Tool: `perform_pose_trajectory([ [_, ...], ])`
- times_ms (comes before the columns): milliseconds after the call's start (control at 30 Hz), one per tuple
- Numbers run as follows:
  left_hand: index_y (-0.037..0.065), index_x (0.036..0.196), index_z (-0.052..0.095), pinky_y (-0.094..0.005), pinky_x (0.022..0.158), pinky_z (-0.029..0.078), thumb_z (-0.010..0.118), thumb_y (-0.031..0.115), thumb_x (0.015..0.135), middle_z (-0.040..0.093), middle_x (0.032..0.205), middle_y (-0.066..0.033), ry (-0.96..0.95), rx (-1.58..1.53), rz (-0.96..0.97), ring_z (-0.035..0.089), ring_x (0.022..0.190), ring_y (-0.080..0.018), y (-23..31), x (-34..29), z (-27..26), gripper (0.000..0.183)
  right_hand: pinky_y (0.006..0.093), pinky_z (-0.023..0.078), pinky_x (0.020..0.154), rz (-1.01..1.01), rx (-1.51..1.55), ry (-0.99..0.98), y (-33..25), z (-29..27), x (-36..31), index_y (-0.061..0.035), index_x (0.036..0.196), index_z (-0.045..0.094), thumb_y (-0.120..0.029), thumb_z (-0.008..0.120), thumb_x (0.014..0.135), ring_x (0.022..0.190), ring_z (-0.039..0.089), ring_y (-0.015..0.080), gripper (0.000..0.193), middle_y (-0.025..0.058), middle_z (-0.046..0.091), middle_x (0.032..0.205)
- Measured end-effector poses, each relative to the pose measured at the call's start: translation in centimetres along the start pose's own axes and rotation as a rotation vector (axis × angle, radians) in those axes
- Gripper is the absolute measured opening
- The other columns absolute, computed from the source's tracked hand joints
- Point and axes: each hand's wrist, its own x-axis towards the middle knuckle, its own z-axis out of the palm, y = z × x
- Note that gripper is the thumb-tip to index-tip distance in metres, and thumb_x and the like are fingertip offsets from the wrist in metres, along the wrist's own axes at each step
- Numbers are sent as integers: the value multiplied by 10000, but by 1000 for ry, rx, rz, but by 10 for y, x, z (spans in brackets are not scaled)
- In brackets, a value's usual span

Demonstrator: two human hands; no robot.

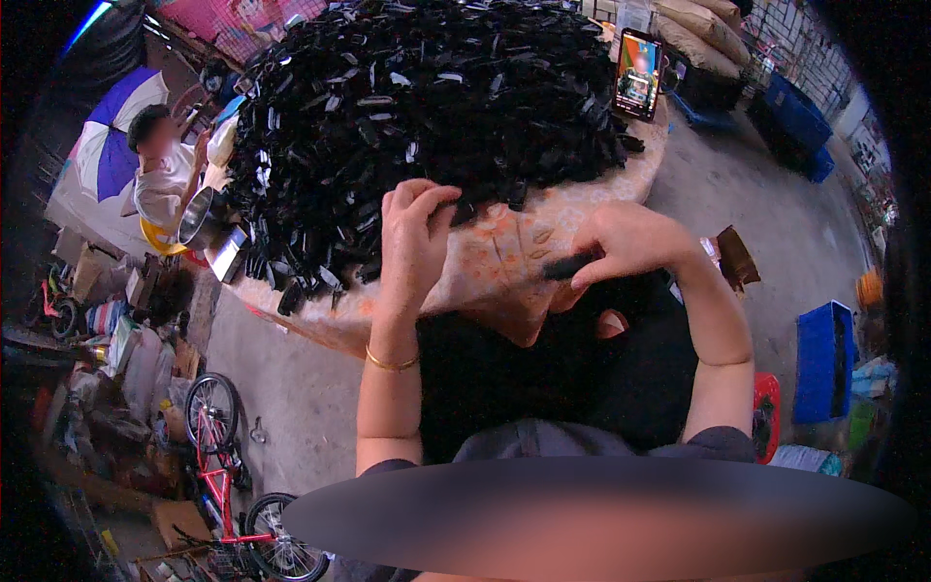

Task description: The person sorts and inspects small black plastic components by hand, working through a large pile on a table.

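A big heap of small, glossy black pieces (417, 107), some with pale glints, covers most of a round table with a flowered cloth (485, 254). At the heap's near edge, my left hand (415, 238) has its fingers bent and drawn together; whatever they pinch blends into the dark pieces behind. My right hand (635, 241) is over the table's near right edge, closed on one small, dark oblong piece (570, 265) between thumb and fingers. The exact kind of these pieces cannot be made out.
A phone with a lit screen (639, 76) stands at the table's right. Across the left side sits another person (165, 184) beside a metal bowl (197, 217). A red bicycle (221, 485) lies lower left, and blue crates (824, 364) stand on the right.
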Motion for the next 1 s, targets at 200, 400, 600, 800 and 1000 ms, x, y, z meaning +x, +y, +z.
perform_pose_trajectory([
  [200, -6, 948, 598, -341, 806, 422, 521, -52, 592, 544, 953, -131, -96, 276, 114, 471, 923, -305, 9, -11, 17, 368, 314, 470, 664, -147, -35, 598, 25, -1, 48, -14, 854, 622, -181, 641, 731, 743, 602, 248, 208, 126, 613, 807],
  [400, -16, 903, 562, -373, 765, 436, 571, -3, 666, 579, 893, -142, -167, 310, 33, 503, 859, -320, 11, -7, 27, 238, 356, 483, 720, -142, -498, 1022, 58, -14, 123, -64, 875, 615, -176, 612, 742, 864, 544, 262, 174, 82, 585, 910],
  [600, -14, 912, 535, -326, 664, 463, 642, 81, 725, 577, 796, -115, -11, -92, -255, 552, 728, -249, 18, -9, 28, 235, 336, 476, 715, 4, -602, 795, 55, -18, 126, -43, 872, 603, -133, 611, 740, 878, 552, 245, 160, 74, 590, 922],
  [800, -6, 1073, 522, -255, 617, 482, 616, 71, 795, 548, 802, -41, -146, -796, -614, 552, 705, -98, 15, -1, 18, 303, 357, 482, 665, -176, -377, 893, 45, -2, 107, -29, 840, 615, -129, 596, 754, 752, 586, 284, 133, 120, 609, 797],
  [1000, -15, 1136, 506, -272, 711, 524, 528, 55, 856, 586, 951, -79, -135, -1180, -661, 583, 779, -146, 5, -5, 30, 289, 346, 483, 650, -177, -145, 765, 32, 27, 83, -9, 883, 614, -95, 568, 773, 734, 595, 303, 147, 155, 609, 816],
])
